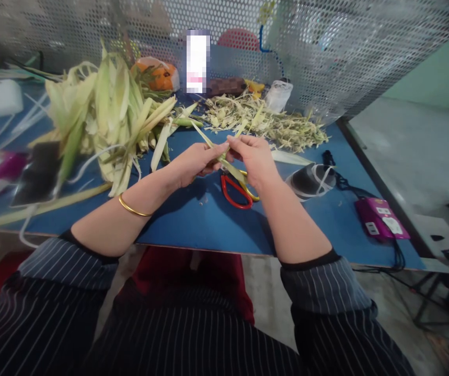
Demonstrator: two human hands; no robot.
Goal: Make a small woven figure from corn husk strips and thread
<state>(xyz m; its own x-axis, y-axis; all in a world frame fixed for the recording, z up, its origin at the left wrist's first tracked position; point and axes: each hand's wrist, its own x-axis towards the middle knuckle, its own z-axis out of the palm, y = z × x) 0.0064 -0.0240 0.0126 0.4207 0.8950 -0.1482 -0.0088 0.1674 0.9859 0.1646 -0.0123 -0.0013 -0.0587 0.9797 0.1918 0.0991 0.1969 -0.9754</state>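
Observation:
My left hand (pixel 203 163) is closed on pale green corn husk strips (pixel 203 134), whose ends stick out above and below the fingers. Close beside it, my right hand (pixel 250 156) pinches at the same strips, thumb and forefinger together. On the blue table just below both hands lie scissors with one red and one yellow handle (pixel 237 194); their blades are mostly hidden by the hands. A big heap of corn husks (pixel 108 104) stands to the left of my left hand. Behind my right hand spreads a pile of shredded husk scraps (pixel 263 122).
A purple box (pixel 381 218) with a cable sits at the table's right edge. Nearer stands a dark roll in clear wrap (pixel 311 180). A phone (pixel 38 175) lies at left among white cords. Behind the table rises a perforated metal panel (pixel 232 18).

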